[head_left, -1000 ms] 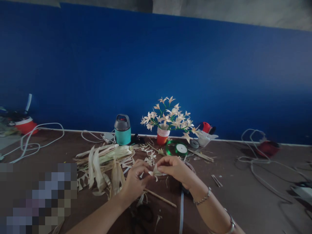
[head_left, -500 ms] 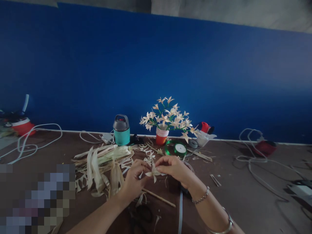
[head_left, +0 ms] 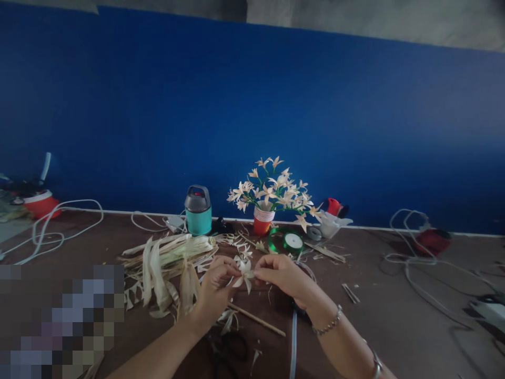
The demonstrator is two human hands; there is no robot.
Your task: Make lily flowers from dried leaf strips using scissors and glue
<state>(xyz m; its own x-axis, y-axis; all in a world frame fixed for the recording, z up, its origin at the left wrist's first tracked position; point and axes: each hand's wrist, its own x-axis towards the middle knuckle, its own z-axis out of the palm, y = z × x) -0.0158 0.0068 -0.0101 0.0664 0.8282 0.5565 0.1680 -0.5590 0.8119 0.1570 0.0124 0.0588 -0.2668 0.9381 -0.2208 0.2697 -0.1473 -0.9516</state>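
Both hands meet over the brown table (head_left: pixel 394 326) and pinch one small pale husk flower (head_left: pixel 244 272). My left hand (head_left: pixel 215 289) grips it from the left with closed fingers. My right hand (head_left: pixel 282 275), a bracelet on its wrist, pinches it from the right. Left of my hands lies a heap of dried corn husks (head_left: pixel 169 263). A thin wooden stick (head_left: pixel 256 319) lies on the table just under my hands.
At the blue wall stand a red cup of finished husk flowers (head_left: pixel 272 197), a teal jar (head_left: pixel 198 209), a green ribbon roll (head_left: pixel 290 240) and a red object (head_left: pixel 334 206). White cables (head_left: pixel 414 263) loop at right and left. Dark scissors (head_left: pixel 232 350) lie near me.
The small flower has been turned between my fingers and sits slightly higher and further left. My hands have stayed in the same place.
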